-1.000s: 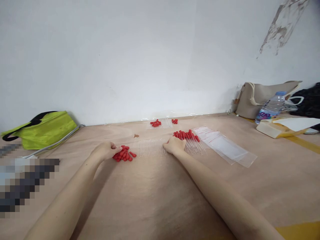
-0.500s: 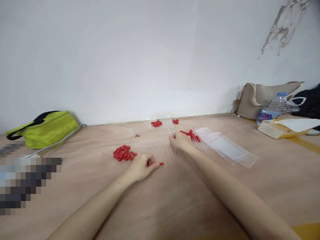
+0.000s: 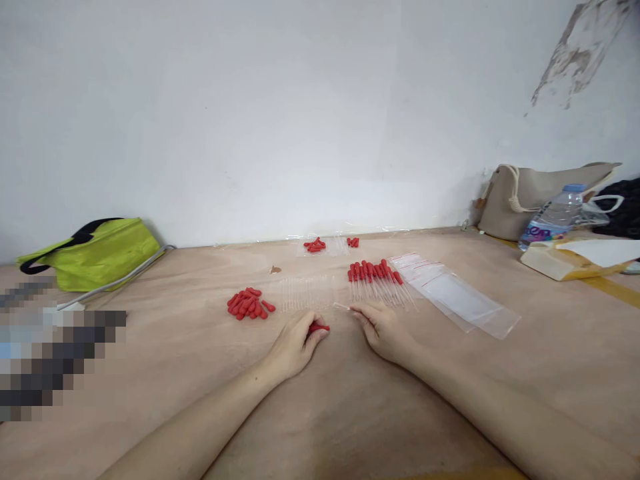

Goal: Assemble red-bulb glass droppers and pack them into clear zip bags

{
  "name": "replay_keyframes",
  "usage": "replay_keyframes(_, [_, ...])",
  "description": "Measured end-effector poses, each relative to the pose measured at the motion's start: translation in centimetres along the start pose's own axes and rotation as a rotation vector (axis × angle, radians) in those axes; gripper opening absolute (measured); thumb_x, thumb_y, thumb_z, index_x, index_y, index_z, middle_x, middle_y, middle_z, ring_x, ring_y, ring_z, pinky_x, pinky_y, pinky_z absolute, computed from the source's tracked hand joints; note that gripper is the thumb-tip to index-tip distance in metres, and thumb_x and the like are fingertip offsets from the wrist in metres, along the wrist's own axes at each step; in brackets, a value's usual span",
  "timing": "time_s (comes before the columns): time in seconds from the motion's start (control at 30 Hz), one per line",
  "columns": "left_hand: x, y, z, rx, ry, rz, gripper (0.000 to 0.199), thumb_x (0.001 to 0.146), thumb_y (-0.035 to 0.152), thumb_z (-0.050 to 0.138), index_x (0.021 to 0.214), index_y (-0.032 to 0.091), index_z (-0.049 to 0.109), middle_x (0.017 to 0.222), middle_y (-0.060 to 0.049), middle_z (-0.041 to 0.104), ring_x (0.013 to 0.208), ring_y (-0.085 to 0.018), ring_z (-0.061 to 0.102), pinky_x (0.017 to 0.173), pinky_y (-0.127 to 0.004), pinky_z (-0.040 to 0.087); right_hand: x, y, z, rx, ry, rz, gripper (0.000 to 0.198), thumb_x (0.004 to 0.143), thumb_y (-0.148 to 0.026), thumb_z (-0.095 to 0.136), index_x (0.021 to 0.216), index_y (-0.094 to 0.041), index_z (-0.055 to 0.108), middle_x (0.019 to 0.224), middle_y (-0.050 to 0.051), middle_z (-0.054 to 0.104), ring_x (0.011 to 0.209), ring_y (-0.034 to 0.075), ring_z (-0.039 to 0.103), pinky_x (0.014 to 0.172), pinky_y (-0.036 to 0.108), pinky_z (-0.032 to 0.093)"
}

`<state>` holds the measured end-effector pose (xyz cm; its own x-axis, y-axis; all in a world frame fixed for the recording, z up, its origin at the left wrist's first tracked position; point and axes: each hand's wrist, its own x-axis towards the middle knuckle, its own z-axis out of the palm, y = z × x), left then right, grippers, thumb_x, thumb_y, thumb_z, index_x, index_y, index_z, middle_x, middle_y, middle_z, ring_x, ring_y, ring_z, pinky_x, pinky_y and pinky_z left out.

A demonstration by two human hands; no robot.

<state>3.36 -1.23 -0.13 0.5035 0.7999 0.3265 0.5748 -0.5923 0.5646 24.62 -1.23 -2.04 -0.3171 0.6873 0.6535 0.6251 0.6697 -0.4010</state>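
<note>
My left hand (image 3: 299, 343) is closed round a red rubber dropper bulb (image 3: 319, 328), whose end pokes out past the thumb. Facing it, my right hand (image 3: 383, 328) pinches a thin clear glass dropper tube (image 3: 342, 306) that points left. A short gap separates tube and bulb. Left of my left hand lies a heap of loose red bulbs (image 3: 249, 304). Beyond my hands, several clear tubes (image 3: 306, 293) lie side by side in a row. Droppers with red bulbs fitted (image 3: 373, 275) lie together just past my right hand.
Clear zip bags (image 3: 453, 297) lie right of the fitted droppers. More red bulbs (image 3: 315, 245) and clear packaging sit by the wall. A yellow-green pouch (image 3: 103, 257) is far left; a beige bag (image 3: 530, 200), water bottle (image 3: 550, 217) and paper packet (image 3: 565, 257) are far right.
My right hand has come back from the fitted droppers toward me and now holds a clear tube. My left hand has stayed near its place, its fingers closer round the red bulb.
</note>
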Motion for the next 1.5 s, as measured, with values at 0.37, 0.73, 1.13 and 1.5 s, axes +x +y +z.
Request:
replay_keyframes(0.37, [0.1, -0.5, 0.5, -0.123, 0.047, -0.016, 0.017, 0.083, 0.027, 0.049, 0.097, 0.02, 0.054, 0.087, -0.002, 0.063, 0.08, -0.015, 0.059, 0.072, -0.026, 0.045, -0.3, -0.5, -0.3, -0.078, -0.111, -0.075, 0.022, 0.088, -0.018, 0.034, 0.096, -0.018, 0.054, 0.085, 0.005, 0.063, 0.077, 0.015, 0.055, 0.07, 0.03, 0.033])
replay_keyframes(0.73, [0.2, 0.0, 0.4, -0.131, 0.038, -0.011, 0.017, 0.086, 0.029, 0.044, 0.089, 0.019, 0.056, 0.08, 0.0, 0.061, 0.073, -0.014, 0.056, 0.069, -0.024, 0.042, -0.3, -0.9, -0.6, -0.088, -0.128, -0.053, 0.021, 0.088, -0.02, 0.037, 0.095, -0.018, 0.056, 0.087, 0.005, 0.065, 0.075, 0.014, 0.056, 0.072, 0.03, 0.03])
replay_keyframes(1.13, [0.1, 0.3, 0.0, -0.127, -0.005, 0.046, 0.021, 0.087, 0.027, 0.041, 0.083, 0.018, 0.059, 0.075, 0.0, 0.059, 0.071, -0.013, 0.054, 0.068, -0.022, 0.042, 0.2, -0.3, -0.7, -0.053, -0.189, -0.095, 0.025, 0.087, -0.019, 0.039, 0.099, -0.023, 0.061, 0.086, 0.003, 0.066, 0.075, 0.013, 0.058, 0.071, 0.03, 0.028])
replay_keyframes(1.5, [-0.2, 0.4, 0.0, -0.017, -0.074, 0.057, 0.019, 0.087, 0.027, 0.043, 0.084, 0.019, 0.06, 0.078, -0.001, 0.062, 0.073, -0.013, 0.056, 0.066, -0.022, 0.043, -0.1, -0.4, -0.9, -0.222, -0.188, -0.169, 0.023, 0.083, -0.014, 0.042, 0.091, -0.021, 0.062, 0.075, 0.001, 0.064, 0.066, 0.012, 0.052, 0.067, 0.03, 0.021])
